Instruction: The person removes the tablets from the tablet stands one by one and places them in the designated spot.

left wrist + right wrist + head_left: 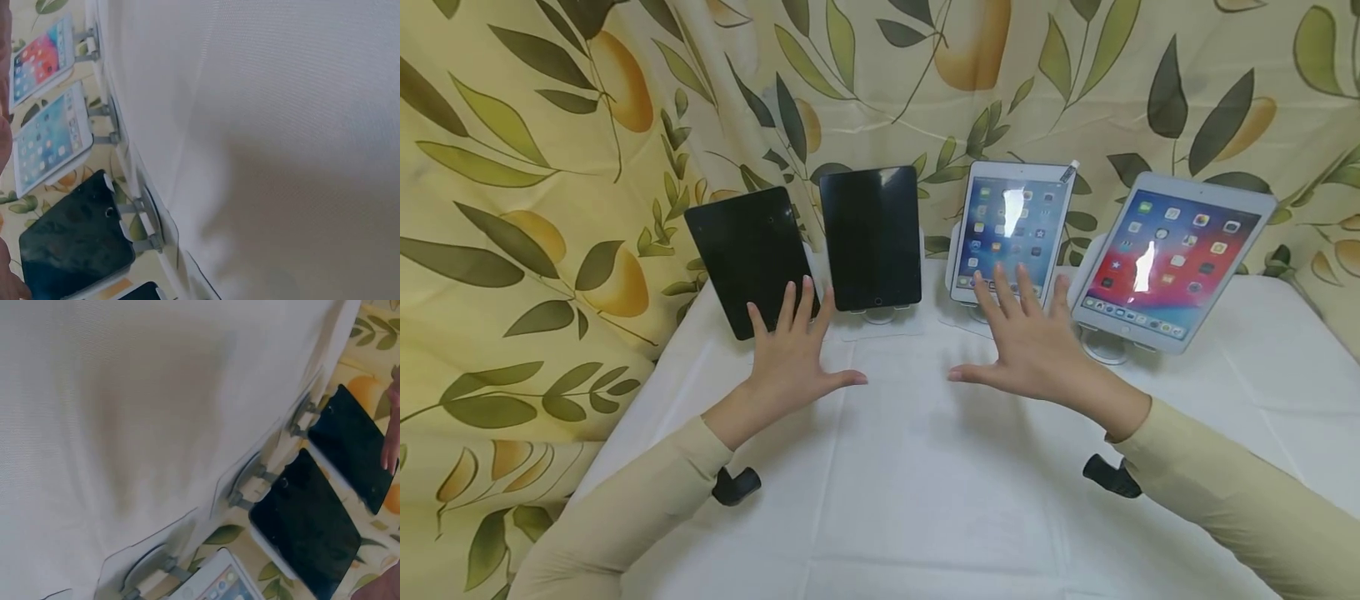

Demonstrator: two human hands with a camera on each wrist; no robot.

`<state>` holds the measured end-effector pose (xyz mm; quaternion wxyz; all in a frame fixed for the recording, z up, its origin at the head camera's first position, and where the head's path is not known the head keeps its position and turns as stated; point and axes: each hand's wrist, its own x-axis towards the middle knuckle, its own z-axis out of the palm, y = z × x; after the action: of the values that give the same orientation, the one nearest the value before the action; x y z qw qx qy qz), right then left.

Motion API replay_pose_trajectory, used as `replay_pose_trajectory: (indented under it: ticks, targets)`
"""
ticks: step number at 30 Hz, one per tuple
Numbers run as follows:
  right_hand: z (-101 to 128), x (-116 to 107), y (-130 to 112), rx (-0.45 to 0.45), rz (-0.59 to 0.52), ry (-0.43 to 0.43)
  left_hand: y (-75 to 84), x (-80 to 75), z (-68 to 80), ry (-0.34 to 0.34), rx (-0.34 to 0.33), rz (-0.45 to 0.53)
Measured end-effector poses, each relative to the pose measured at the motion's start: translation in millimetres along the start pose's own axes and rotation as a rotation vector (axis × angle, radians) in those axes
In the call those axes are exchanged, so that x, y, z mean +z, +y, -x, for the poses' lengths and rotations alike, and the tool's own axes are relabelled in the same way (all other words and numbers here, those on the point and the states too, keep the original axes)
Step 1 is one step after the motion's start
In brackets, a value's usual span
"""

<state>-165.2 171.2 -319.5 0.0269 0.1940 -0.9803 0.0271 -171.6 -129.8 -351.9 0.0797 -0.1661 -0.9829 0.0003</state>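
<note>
Both hands are held over the table with fingers spread and nothing in them. My left hand (786,358) is in front of the leftmost black-screened tablet (741,242), its fingertips overlapping that tablet's lower part in the head view. To the right of it stands a second black-screened tablet (871,237). My right hand (1037,354) is in front of a white tablet (1011,221) with a lit blue home screen. A second white tablet (1172,258), with a red and blue home screen, leans at the far right. Whether any fingertip touches a tablet, I cannot tell.
Each tablet leans on a stand, such as the round-based one (1105,346) at right. A white cloth (925,500) covers the table. Behind hangs a leaf-patterned curtain (865,75). Dark wrist devices (737,486) show below both sleeves.
</note>
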Motion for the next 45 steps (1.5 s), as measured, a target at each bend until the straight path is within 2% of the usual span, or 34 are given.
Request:
replay_pose_trajectory:
  ticks: [17,29,34,38,45]
  targets:
    - [-20.5,3.1,-21.8,-0.052,-0.041,0.025,-19.1,-1.0,8.0,0.057,-0.077,0.139]
    - [-39.9,3.6,-43.5,-0.099,-0.072,0.072,-33.8,-3.2,11.1,0.145,-0.153,0.248]
    - [-50.9,3.0,-54.1,-0.113,-0.107,0.086,-40.6,-2.7,11.3,0.159,-0.197,0.284]
    - [-60.1,3.2,-63.3,-0.133,-0.123,0.108,-45.5,0.7,10.4,0.226,-0.219,0.317]
    - [-77.1,6.4,-79.8,-0.171,-0.117,0.146,-54.3,9.9,7.8,0.393,-0.18,0.396]
